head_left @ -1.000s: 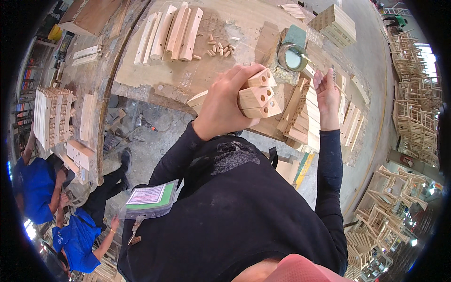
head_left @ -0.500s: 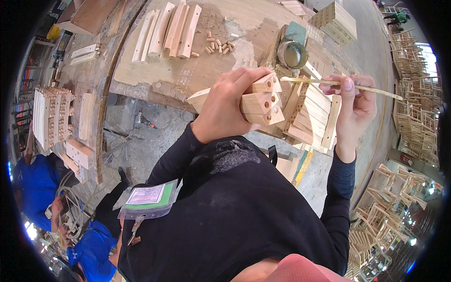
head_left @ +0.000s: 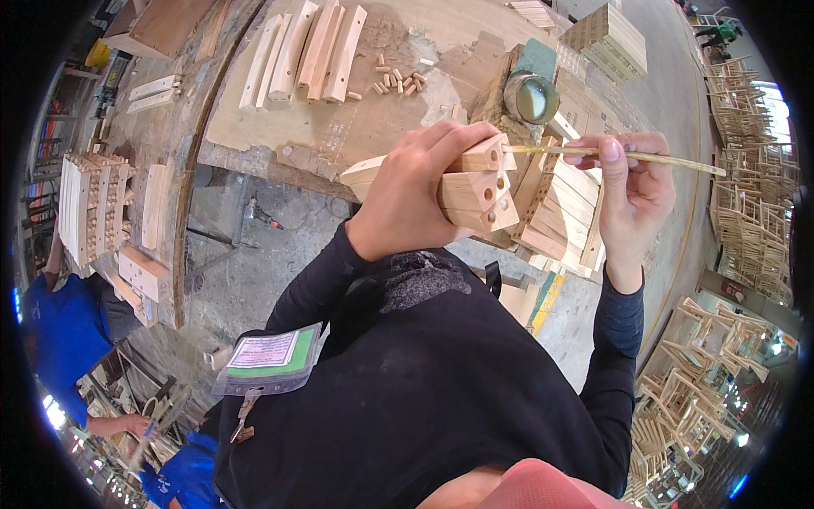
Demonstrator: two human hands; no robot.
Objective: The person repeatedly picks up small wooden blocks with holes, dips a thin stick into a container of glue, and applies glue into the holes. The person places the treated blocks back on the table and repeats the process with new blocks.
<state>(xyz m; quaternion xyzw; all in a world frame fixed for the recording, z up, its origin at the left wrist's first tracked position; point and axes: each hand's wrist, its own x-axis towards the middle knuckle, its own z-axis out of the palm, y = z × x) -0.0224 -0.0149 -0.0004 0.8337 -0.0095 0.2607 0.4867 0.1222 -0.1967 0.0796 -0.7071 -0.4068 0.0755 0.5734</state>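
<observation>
My left hand point(head_left: 415, 182) is wrapped round a bundle of wooden bars point(head_left: 479, 199), whose drilled ends face right. Between the thumb and fingers of my right hand point(head_left: 634, 182) is a thin wooden stick point(head_left: 666, 159). Its glue-coloured tip meets a hole in the end of the uppermost bar; how deep it reaches I cannot tell. Just beyond the bundle, a round pot point(head_left: 532, 100) of pale, glue-like liquid stands on the bench.
Curved wooden bars point(head_left: 312, 55) and several short dowels point(head_left: 397, 81) lie on the workbench point(head_left: 280, 140). Stacked slats point(head_left: 560, 208) sit beneath my right hand. Doweled pieces point(head_left: 93, 204) are piled on the left bench. People in blue work at lower left; wooden frames point(head_left: 755, 170) crowd the right.
My right hand has shifted slightly left, bringing the stick's tip from beside the bundle to a hole in its top bar. The left hand's bundle has turned slightly.
</observation>
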